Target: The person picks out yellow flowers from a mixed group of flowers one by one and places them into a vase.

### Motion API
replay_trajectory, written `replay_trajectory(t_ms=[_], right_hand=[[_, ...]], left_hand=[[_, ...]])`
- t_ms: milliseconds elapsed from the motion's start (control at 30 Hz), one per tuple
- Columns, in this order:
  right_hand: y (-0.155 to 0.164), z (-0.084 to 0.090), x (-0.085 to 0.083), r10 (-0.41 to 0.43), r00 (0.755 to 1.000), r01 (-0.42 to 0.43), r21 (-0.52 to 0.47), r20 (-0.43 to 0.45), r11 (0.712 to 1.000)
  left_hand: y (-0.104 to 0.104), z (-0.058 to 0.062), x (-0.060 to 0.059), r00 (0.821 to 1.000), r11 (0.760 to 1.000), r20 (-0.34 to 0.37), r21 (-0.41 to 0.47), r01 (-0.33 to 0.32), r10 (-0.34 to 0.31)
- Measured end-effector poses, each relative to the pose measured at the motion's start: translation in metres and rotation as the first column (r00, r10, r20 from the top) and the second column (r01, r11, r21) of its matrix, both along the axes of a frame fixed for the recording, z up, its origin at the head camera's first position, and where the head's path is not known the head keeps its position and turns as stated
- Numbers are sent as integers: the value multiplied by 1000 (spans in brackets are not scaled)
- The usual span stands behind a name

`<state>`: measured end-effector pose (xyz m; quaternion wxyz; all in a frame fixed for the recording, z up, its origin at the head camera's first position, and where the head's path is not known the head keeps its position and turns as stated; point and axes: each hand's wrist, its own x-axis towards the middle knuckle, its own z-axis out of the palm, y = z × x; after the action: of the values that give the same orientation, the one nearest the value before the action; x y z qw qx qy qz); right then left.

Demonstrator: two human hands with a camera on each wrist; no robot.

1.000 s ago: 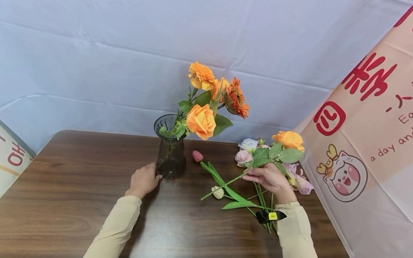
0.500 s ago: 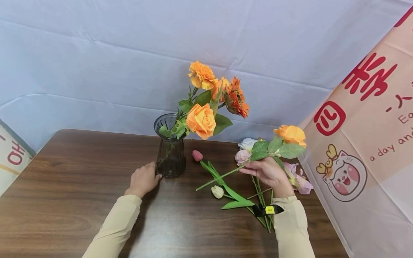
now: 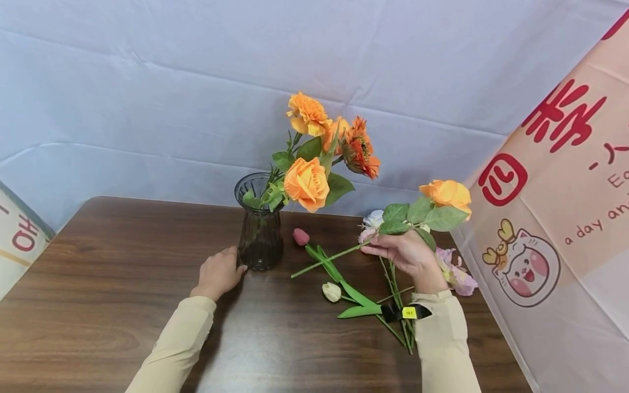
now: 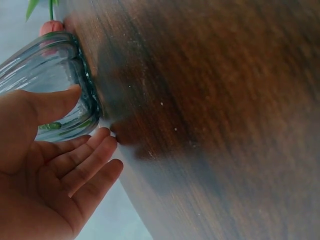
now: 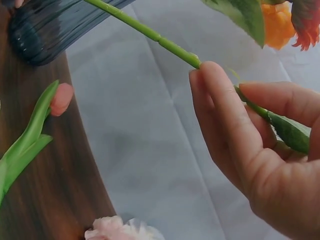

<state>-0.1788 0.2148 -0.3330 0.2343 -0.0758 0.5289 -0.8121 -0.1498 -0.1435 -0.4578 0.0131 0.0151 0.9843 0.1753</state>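
Observation:
Beside the dark glass vase (image 3: 260, 240), my left hand (image 3: 219, 274) rests low on the table and holds its base. In the left wrist view the thumb (image 4: 57, 104) lies over the glass base, with the fingers on its other side. My right hand (image 3: 405, 256) pinches the green stem (image 5: 155, 37) of an orange rose (image 3: 447, 196) between thumb and fingers. The rose is raised over the table, bloom to the right, bare stem end pointing left toward the vase. Several orange flowers (image 3: 307, 184) stand in the vase, leaning right.
A pink tulip (image 3: 301, 236) and a white tulip (image 3: 331, 292) lie on the brown table (image 3: 123, 273) between vase and right hand. Pale blooms and a lilac flower (image 3: 457, 273) lie around the right hand. A light cloth (image 3: 196, 109) hangs behind.
My right hand has moved up and slightly left with the orange rose, its stem end shifting nearer the vase. The left hand and vase have stayed in place.

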Motion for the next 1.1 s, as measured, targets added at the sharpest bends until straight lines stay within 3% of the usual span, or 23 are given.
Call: replay_trajectory(t_ms=[367, 700, 1100], right_hand=[[-3, 19, -2, 71, 994, -75, -43, -80, 996], [-13, 35, -5, -11, 996, 10, -15, -91, 1000], [-23, 50, -11, 23, 993, -37, -120, -112, 992]], left_hand=[[0, 1, 1, 1000, 1000, 5, 1, -4, 4], [0, 1, 0, 1000, 1000, 8, -1, -1, 1], [0, 0, -1, 1000, 1000, 1, 7, -3, 3]])
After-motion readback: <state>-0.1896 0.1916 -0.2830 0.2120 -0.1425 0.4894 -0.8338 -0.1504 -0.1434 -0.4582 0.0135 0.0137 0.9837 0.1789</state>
